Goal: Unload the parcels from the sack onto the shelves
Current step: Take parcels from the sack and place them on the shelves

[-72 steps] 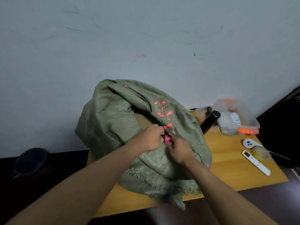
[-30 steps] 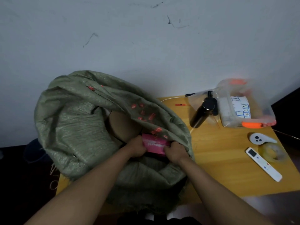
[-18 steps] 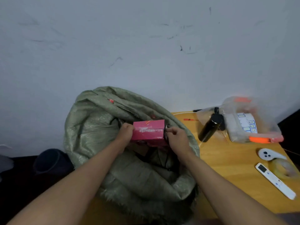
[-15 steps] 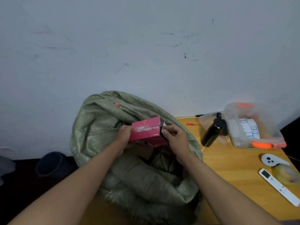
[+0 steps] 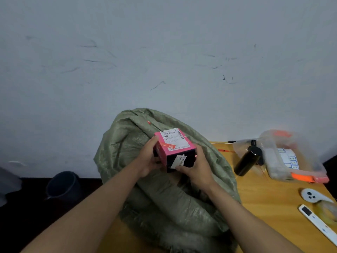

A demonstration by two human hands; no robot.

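Observation:
A green woven sack (image 5: 164, 194) slumps on the wooden table (image 5: 269, 201) against the wall. Above its mouth I hold a pink box parcel (image 5: 173, 147) with a white shipping label on top and a dark near face. My left hand (image 5: 148, 158) grips its left side, thumb up along the edge. My right hand (image 5: 196, 166) grips its right and lower side, fingers curled under. No shelves are in view. What else is inside the sack is hidden.
On the table to the right lie a dark bottle (image 5: 247, 162), a clear plastic bag of label rolls (image 5: 290, 157), a white tape dispenser (image 5: 312, 197) and a white remote (image 5: 318, 223). A dark bucket (image 5: 62, 185) stands on the floor at left. The wall is close behind.
Both hands pulled the pink box out of the sack and lifted it, then turned it so its labelled face points up. The head view rose with it.

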